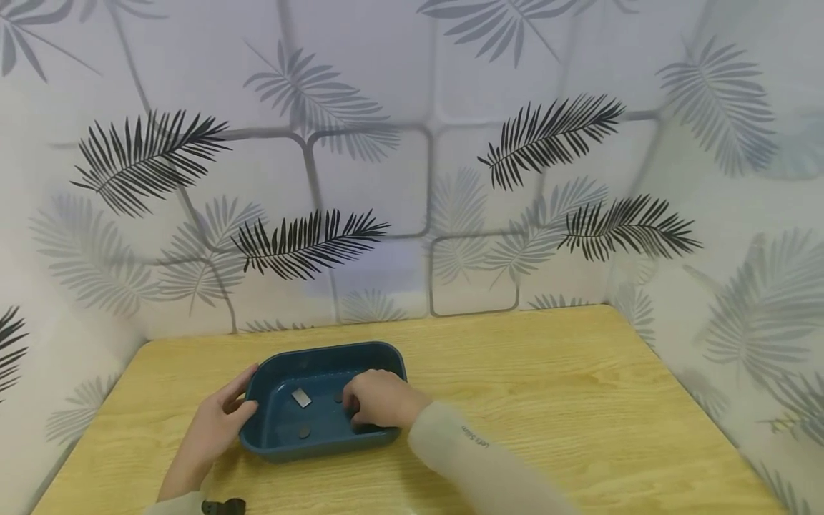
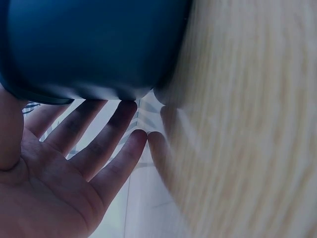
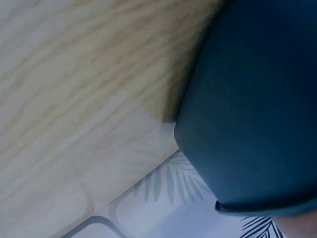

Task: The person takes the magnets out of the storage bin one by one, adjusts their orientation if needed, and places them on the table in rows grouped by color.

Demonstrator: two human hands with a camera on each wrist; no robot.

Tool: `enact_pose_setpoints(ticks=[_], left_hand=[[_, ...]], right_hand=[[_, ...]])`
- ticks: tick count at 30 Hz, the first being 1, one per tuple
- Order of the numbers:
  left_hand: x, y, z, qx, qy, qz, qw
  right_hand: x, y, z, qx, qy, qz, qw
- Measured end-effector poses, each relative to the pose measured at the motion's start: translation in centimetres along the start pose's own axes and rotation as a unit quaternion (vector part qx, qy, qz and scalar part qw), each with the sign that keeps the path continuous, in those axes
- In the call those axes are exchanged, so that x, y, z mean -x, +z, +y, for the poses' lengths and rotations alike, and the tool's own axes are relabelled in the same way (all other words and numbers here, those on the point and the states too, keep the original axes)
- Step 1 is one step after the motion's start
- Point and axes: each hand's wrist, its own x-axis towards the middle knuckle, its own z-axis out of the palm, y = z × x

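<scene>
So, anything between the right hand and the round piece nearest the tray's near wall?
Nothing visible: only bare tray floor lies between the right hand and that round piece; the silver rectangle sits farther back, off that line.

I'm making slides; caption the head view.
Left grip touching a blue rounded-rectangular tray, right grip inside, near gray discs and a silvery rectangular piece.
</scene>
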Motion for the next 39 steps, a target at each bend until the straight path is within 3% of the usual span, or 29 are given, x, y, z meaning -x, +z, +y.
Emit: enact_pose_setpoints(ticks=[8, 19, 27, 39], left_hand=[[0.09, -0.01, -0.32, -0.005, 0.004, 0.005, 1.0000], [0.07, -0.11, 0.08, 0.004, -0.016, -0.006, 0.9998], [-0.01, -0.04, 0.31, 0.007, -0.012, -0.004, 0.9999], [0.20, -0.26, 0.39, 0.005, -0.014, -0.003, 0.9999]], right_hand=[[-0.20, 0.41, -0.46, -0.034, 0.013, 0.005, 0.9993], [-0.22, 0.50, -0.33, -0.032, 0.018, 0.009, 0.9993], [-0.22, 0.44, -0.30, -0.039, 0.021, -0.003, 0.9990], [-0.25, 0.38, -0.37, -0.049, -0.014, 0.049, 0.9975]])
